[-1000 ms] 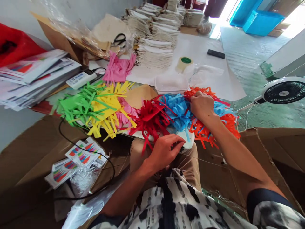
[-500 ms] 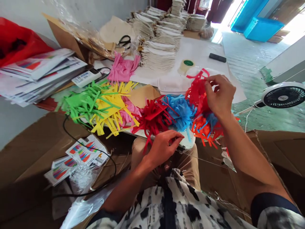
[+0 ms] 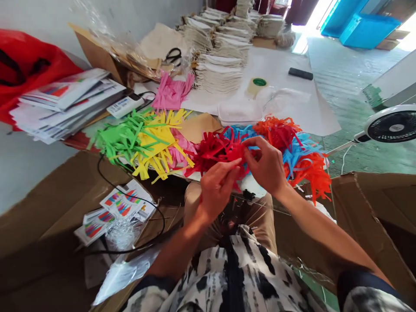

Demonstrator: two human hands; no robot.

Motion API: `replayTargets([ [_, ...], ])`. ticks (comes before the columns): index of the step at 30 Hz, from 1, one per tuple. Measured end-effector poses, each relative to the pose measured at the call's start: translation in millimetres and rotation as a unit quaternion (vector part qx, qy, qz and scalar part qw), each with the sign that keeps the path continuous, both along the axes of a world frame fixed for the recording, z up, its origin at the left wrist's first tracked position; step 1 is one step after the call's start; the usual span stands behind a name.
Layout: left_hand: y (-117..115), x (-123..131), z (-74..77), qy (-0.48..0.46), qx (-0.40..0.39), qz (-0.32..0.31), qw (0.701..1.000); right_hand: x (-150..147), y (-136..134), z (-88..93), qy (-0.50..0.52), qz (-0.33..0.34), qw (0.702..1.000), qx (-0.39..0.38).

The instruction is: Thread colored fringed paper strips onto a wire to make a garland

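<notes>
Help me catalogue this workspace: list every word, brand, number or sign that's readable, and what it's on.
No text is legible.
White box: dark printing, too blurred to read.
Fan: mark at its centre, too small to read.
Loose printed cards: coloured pictures; any lettering is too small to read.

The right hand (image 3: pixel 264 167) hides some blue strips (image 3: pixel 241 131) from me; its fingers (image 3: pixel 256 141) cover part of the red fringe (image 3: pixel 212 151). The red bag (image 3: pixel 29 65) is cut off at left; lettering (image 3: pixel 395 128) on the fan (image 3: pixel 383 125) is unreadably small.
</notes>
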State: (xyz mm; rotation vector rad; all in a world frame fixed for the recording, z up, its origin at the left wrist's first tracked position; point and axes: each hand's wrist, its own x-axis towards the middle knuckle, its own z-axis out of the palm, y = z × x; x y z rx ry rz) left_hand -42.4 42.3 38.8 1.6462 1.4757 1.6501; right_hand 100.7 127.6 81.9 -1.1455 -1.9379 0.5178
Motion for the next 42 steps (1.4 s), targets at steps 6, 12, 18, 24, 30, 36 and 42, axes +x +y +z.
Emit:
replayTargets([
  [6, -7.4, -12.2, 10.0, 0.138, 0.072, 0.015, 0.988, 15.8, -46.1, 14.9, -0.027, 0.163, 0.972, 0.164],
  [12, -19.4, -5.9, 23.6, 0.131, 0.038, -0.072, 0.988, 19.9, -53.8, 28.9, 0.056, 0.202, 0.977, 0.044],
  [18, -26.8, -0.7, 29.3, -0.083, -0.126, -0.174, 0.973, 24.3, -42.6, 25.5, 0.167, 0.163, 0.962, -0.144],
  [24, -23.9, 3.8, 28.0, -0.177, -0.150, -0.182, 0.956, 23.2, -42.3, 23.1, 0.212, 0.172, 0.938, -0.213],
  [30, -18.9, 6.5, 15.6, -0.368, -0.243, -0.286, 0.851, 20.9, -35.5, 17.4, 0.264, 0.106, 0.922, -0.263],
  [36, -18.3, 5.4, 5.5, -0.290, -0.250, -0.265, 0.885, 23.2, -31.9, 1.3, 0.262, 0.076, 0.938, -0.216],
  [42, -15.5, 10.1, -4.0, -0.263, -0.262, -0.260, 0.892, 35.8, -24.8, 1.0, 0.125, 0.144, 0.965, -0.178],
])
